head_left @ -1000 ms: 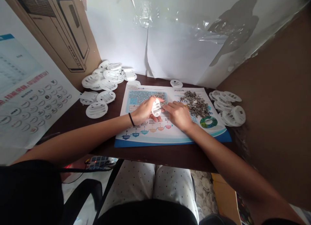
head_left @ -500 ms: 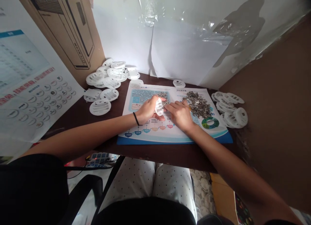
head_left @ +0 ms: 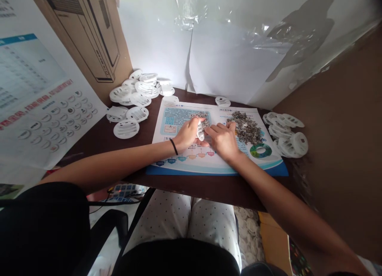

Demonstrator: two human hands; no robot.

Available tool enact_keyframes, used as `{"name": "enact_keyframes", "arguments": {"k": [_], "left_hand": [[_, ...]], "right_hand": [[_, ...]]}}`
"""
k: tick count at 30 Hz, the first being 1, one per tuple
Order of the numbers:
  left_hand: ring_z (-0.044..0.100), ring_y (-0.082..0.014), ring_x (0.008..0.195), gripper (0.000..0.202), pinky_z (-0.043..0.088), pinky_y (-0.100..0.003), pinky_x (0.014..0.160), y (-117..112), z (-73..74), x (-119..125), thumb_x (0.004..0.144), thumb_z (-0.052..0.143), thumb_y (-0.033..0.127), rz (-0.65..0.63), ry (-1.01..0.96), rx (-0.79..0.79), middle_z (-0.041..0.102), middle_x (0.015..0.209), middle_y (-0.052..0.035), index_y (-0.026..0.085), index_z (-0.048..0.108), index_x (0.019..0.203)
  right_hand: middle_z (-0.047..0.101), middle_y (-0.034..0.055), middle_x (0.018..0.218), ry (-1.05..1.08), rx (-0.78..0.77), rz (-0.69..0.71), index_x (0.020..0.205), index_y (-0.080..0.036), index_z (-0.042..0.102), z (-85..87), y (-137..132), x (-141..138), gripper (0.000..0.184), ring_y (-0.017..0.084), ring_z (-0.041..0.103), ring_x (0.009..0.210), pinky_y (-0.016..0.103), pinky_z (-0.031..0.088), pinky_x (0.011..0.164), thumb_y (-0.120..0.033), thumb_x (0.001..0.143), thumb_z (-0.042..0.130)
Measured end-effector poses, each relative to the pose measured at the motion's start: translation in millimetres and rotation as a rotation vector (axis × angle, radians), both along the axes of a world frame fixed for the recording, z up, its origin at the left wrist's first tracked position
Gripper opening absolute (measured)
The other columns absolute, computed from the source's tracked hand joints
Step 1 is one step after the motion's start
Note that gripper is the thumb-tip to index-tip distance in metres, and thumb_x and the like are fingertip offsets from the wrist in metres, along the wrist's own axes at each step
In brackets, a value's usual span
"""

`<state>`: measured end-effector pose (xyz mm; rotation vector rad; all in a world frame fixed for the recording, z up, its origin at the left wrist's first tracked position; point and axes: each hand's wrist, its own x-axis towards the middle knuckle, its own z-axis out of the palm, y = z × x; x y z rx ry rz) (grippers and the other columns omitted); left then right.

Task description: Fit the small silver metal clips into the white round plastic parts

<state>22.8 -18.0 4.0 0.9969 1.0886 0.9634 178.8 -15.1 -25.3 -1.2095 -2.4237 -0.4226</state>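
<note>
My left hand [head_left: 188, 133] is shut on a white perforated plastic disc [head_left: 200, 133], which stands nearly edge-on. My right hand [head_left: 223, 141] sits close beside it, fingertips near the disc's edge; any tiny part between them is hidden. A small heap of grey metal bits [head_left: 199, 121] lies just above the disc, and a larger heap [head_left: 243, 127] lies to the right of my right hand. Both heaps and my hands rest on a printed paper mat [head_left: 185, 158].
Loose white discs lie in a group [head_left: 134, 91] at the back left and another [head_left: 283, 133] at the right, on a dark wooden table [head_left: 143, 135]. A calendar poster [head_left: 50, 117], a printed cardboard box [head_left: 86, 41] and a cardboard wall [head_left: 334, 109] bound the table. My knees are below its front edge.
The whole scene has shifted slightly right and up in view. The disc in my left hand has turned more edge-on, and my right fingers have moved closer to the larger heap.
</note>
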Motion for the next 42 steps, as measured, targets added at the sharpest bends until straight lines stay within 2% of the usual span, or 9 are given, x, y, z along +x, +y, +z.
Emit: {"name": "enact_keyframes", "arguments": {"k": [5,11,14,19,25,28,35,39,42], "left_hand": [[0.063,-0.0180,0.068,0.049,0.058,-0.034,0.059,1.8,-4.5,3.4,0.094,0.033,0.033,0.032,-0.012,-0.003,0.062,0.098,-0.0121,0.009,0.046,0.135],[0.065,-0.0193,0.067,0.049,0.059,-0.036,0.061,1.7,-5.4,2.1,0.096,0.031,0.033,0.025,-0.051,-0.014,0.063,0.092,-0.0106,0.010,0.045,0.136],[0.066,-0.0202,0.065,0.051,0.057,-0.036,0.059,4.6,-3.6,-3.0,0.097,0.027,0.036,-0.042,-0.125,-0.022,0.064,0.088,-0.0102,0.011,0.042,0.139],[0.069,-0.0229,0.078,0.050,0.056,-0.034,0.060,12.0,-1.5,-13.1,0.095,0.030,0.035,-0.161,-0.315,-0.100,0.066,0.101,-0.0130,0.014,0.044,0.137],[0.067,-0.0224,0.084,0.043,0.055,-0.035,0.067,18.3,-1.8,-17.8,0.095,0.036,0.040,-0.119,-0.411,-0.158,0.065,0.101,-0.0126,0.014,0.051,0.126],[0.067,-0.0232,0.087,0.048,0.053,-0.033,0.066,21.1,-1.9,-20.3,0.096,0.034,0.045,-0.141,-0.442,-0.187,0.065,0.102,-0.0131,0.014,0.048,0.130],[0.068,-0.0240,0.090,0.050,0.052,-0.033,0.070,23.9,1.4,-25.1,0.096,0.037,0.046,-0.147,-0.525,-0.247,0.067,0.102,-0.0139,0.014,0.047,0.133],[0.067,-0.0240,0.092,0.046,0.052,-0.034,0.073,23.4,1.4,-25.6,0.095,0.039,0.041,-0.154,-0.540,-0.257,0.066,0.110,-0.0142,0.015,0.050,0.130],[0.067,-0.0237,0.093,0.042,0.051,-0.033,0.071,24.0,-0.4,-25.6,0.091,0.045,0.039,-0.181,-0.574,-0.205,0.064,0.118,-0.0115,0.020,0.051,0.129]], "right_hand": [[0.066,0.0032,0.074,-0.002,-0.014,0.000,0.082,-0.019,0.065,3.1,-1.8,-1.1,0.021,0.019,0.051,0.076,0.038,0.021,0.077,-0.011,0.086,0.046],[0.068,0.0045,0.077,0.030,-0.048,0.004,0.083,-0.019,0.064,3.7,-2.8,-1.8,0.019,0.020,0.055,0.078,0.040,0.026,0.081,-0.013,0.088,0.047],[0.068,0.0049,0.078,0.235,-0.118,-0.004,0.084,-0.018,0.063,0.0,3.8,0.6,0.023,0.019,0.058,0.075,0.038,0.034,0.080,-0.015,0.092,0.042],[0.070,0.0083,0.093,0.666,-0.210,-0.002,0.097,-0.019,0.061,0.2,11.6,3.4,0.024,0.018,0.064,0.080,0.032,0.046,0.073,-0.021,0.095,0.037],[0.071,0.0074,0.094,0.894,-0.330,0.006,0.097,-0.022,0.058,3.6,11.3,5.0,0.018,0.017,0.065,0.076,0.032,0.050,0.072,-0.030,0.095,0.042],[0.069,0.0070,0.096,0.976,-0.335,0.054,0.086,-0.022,0.062,2.4,17.1,9.3,0.017,0.019,0.063,0.088,0.034,0.050,0.077,-0.038,0.089,0.055],[0.061,0.0013,0.071,1.142,-0.500,0.026,0.081,-0.023,0.051,-4.1,18.7,8.9,0.022,0.013,0.053,0.057,0.029,0.048,0.058,-0.043,0.089,0.049],[0.065,0.0030,0.077,1.227,-0.533,0.054,0.089,-0.023,0.048,-2.1,18.6,9.0,0.021,0.013,0.056,0.060,0.030,0.050,0.061,-0.043,0.084,0.055],[0.066,0.0032,0.081,1.154,-0.517,0.076,0.098,-0.023,0.050,0.4,21.7,14.4,0.023,0.015,0.060,0.066,0.030,0.049,0.063,-0.040,0.084,0.054]]}}
